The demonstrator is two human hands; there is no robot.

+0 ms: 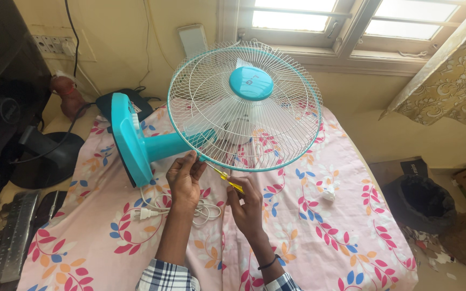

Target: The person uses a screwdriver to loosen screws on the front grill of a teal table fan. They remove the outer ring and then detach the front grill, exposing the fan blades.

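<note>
- Working at the bottom rim of the fan's wire guard (246, 105), your two hands meet just below the teal ring that binds the grille.
- Your left hand (183, 178) reaches up to that rim; its fingers (189, 160) are pinched together on the ring, near where the teal neck joins the guard.
- Your right hand (248, 207) is clamped around a yellow-handled screwdriver (223, 175), with the shaft slanting up and left toward the same spot on the rim.
- The table fan (211, 124) lies on its side on a pink floral bedsheet (319, 231), its teal base (128, 140) standing on edge to the left and the guard facing you.
- A white power cord (190, 210) with its plug lies coiled on the sheet beneath your wrists.
- A small white piece (328, 195) rests on the sheet well apart to the right.
- Judging from this, you appear to be at a fastener or clip on the guard ring; the tip itself is too small to tell.
- The next move seems to call for steadying the ring with your left hand while seating the tip squarely before turning.
</note>
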